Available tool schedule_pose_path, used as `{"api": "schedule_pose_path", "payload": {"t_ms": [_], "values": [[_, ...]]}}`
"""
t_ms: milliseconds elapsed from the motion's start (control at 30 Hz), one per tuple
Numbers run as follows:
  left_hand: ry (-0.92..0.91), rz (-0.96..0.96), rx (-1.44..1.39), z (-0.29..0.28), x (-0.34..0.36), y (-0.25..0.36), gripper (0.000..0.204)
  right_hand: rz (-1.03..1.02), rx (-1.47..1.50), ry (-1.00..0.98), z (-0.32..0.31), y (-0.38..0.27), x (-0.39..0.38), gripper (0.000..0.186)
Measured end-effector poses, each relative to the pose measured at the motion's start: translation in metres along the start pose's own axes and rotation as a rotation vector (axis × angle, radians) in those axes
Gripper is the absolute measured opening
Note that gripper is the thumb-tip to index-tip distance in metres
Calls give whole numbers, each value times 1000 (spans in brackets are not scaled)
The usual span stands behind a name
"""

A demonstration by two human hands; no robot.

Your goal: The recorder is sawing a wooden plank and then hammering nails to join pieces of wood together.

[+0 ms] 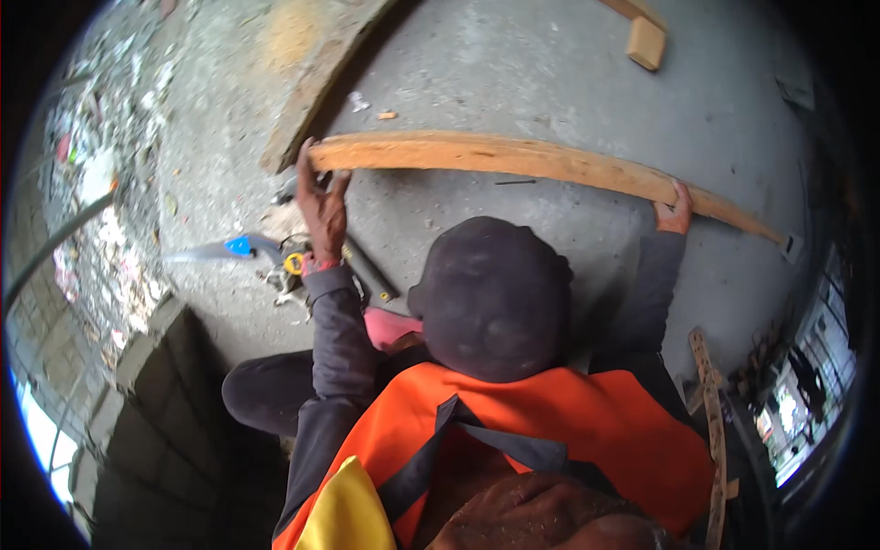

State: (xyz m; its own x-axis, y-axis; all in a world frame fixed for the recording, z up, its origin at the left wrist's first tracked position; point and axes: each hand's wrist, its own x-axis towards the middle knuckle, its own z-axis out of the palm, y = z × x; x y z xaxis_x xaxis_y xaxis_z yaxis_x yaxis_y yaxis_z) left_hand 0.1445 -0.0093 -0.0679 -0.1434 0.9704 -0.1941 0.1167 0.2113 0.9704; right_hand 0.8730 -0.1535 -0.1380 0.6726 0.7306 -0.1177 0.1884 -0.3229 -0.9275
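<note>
A long orange-brown wooden plank [477, 154] stretches across in front of me, just above the concrete floor. At its left end my left hand [323, 213] has its fingers and thumb set around the edge, spread somewhat apart. Farther right along the plank my right hand [674, 209] is closed on its near edge. Close to my left wrist lie a saw-like grey blade [206, 251] with a blue patch, a round yellow-and-black item [293, 264] and a black rod-like handle [368, 272]. A dark rounded shape [495, 298] stands between my arms, hiding the floor behind it.
A weathered grey board [335, 78] slants beyond the plank's left end. A wooden block [646, 44] lies at the far right. Small items include a wood chip [387, 115] and a thin dark rod [516, 182]. Rubble [115, 174] and a block wall [151, 403] border the left.
</note>
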Motion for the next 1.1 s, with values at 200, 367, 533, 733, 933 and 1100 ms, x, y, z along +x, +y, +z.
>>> {"api": "schedule_pose_path", "payload": {"t_ms": [200,367,533,733,933,1100], "values": [[7,-8,117,-13,-1,14,69,-200,-303,-1,53,-4,-48,44],[-22,24,112,-10,-1,9,64,-291,-589,-63,68,-42,-67,44],[-22,-65,113,-13,-1,15,64,487,611,417,115,-102,-67,35],[-31,-64,119,-2,-1,22,65,594,633,526,112,-108,-61,36],[-18,-88,127,-3,-1,23,65,582,612,568,116,-110,-64,39],[-43,-59,161,-6,-1,23,65,614,625,591,112,-109,-66,43]]}}
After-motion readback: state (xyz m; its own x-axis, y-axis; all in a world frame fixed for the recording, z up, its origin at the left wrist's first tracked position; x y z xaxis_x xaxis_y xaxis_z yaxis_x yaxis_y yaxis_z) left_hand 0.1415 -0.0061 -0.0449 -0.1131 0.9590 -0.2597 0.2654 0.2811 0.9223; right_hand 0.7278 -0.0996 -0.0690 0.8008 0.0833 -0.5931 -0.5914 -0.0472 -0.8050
